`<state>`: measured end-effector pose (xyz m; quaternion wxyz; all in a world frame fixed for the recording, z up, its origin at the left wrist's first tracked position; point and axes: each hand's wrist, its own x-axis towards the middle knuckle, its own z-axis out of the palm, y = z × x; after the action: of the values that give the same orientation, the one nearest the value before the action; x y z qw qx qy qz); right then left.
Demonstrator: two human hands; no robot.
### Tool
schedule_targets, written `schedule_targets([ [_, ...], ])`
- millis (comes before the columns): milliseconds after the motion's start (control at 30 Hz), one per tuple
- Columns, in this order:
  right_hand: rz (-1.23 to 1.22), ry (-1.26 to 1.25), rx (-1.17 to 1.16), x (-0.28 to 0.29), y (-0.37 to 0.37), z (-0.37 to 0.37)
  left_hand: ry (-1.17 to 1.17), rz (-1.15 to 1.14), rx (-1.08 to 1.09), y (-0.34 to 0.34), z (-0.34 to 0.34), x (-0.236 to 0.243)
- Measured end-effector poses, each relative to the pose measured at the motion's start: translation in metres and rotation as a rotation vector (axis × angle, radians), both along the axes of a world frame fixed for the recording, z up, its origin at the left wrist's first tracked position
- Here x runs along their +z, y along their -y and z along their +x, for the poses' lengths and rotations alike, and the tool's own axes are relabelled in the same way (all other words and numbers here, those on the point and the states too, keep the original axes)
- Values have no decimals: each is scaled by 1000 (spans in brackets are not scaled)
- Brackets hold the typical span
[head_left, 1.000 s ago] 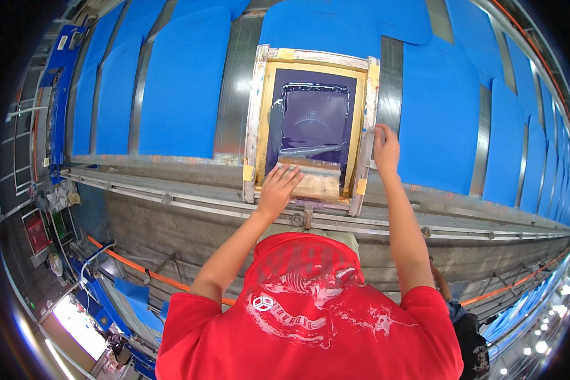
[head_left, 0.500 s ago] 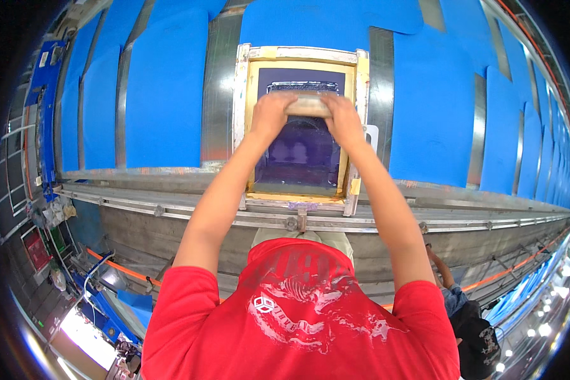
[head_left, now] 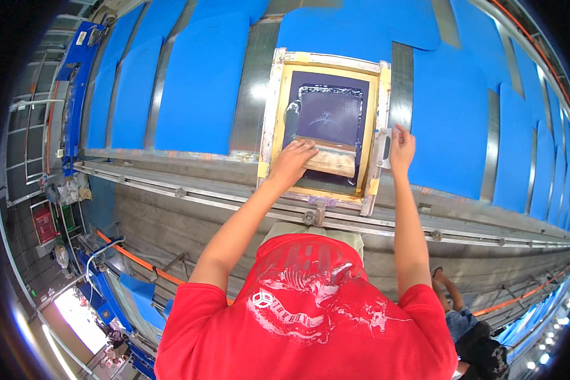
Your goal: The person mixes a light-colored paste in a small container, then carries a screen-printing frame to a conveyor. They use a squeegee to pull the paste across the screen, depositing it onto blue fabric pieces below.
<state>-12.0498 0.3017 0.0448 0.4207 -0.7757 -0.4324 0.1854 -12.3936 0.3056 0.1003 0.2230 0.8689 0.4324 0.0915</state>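
Head view looks down on a long worktop (head_left: 335,209) covered with blue cloth pieces (head_left: 199,82) laid side by side, with bare grey strips between them. A metal rail (head_left: 171,187) runs along the near edge of the worktop. A wooden print frame (head_left: 328,126) sits on one cloth piece, and its dark screen (head_left: 329,117) fills the middle. The frame's long side runs away from the person, across the worktop.

A wooden scraper (head_left: 329,161) lies inside the frame at the near end. Its long side goes from left to right, across the frame. The left hand (head_left: 292,161) lies on the scraper's left end with its grip wrapped over the wood. The right hand (head_left: 401,144) rests on the frame's right edge, its grip closed around a small metal piece (head_left: 384,152) there.

A red shirt (head_left: 310,310) fills the bottom of the picture. Another person's arm (head_left: 449,292) shows low on the right, below the worktop. An orange strap (head_left: 133,259) hangs under the worktop on the left.
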Motion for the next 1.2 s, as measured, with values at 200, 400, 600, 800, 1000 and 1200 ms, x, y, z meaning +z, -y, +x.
schedule_targets([
  [200, -38, -161, -64, 12, -20, -27, 87, 16, 14, 14, -24, 3],
  [400, 127, -139, -43, 57, -33, -120, 150, 40, 80, 15, -99, 29],
  [600, 114, -271, -20, 45, -71, -316, 44, 39, 132, -15, -275, 42],
  [800, 77, -249, -36, 50, -92, -423, 3, 78, 114, -48, -381, 32],
  [1000, 11, -178, -24, 39, -101, -452, -17, 60, 185, -35, -407, 34],
  [1200, -70, -104, 34, 27, -104, -440, -23, 72, 28, -16, -431, 24],
])
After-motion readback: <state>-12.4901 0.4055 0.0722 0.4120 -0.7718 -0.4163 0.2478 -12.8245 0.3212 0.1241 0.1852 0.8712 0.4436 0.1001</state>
